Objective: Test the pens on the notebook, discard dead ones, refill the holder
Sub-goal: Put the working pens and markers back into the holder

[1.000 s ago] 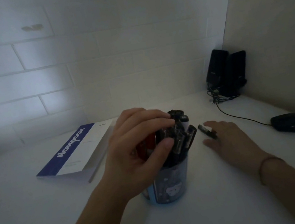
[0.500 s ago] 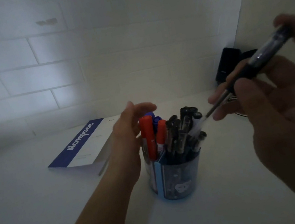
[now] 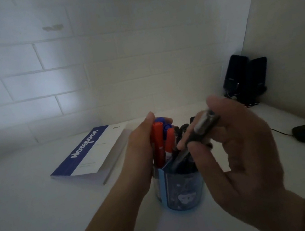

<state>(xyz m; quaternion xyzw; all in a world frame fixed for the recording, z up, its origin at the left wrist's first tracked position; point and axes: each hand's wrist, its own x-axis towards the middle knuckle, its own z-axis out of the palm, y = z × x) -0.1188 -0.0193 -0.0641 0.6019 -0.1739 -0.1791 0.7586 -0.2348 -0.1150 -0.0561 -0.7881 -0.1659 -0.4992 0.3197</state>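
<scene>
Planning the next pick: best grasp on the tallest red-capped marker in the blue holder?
Pinch the tallest red-capped marker by its cap from straight above. It stands upright, highest in the blue patterned pen holder; its barrel is packed among other pens. The left hand covers its left side, so side approaches look blocked.

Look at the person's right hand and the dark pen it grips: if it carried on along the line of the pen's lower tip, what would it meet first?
Most likely the pens already standing in the pen holder. The right hand angles its dark pen down-left, tip at the holder's mouth; depth is hard to judge.
</scene>
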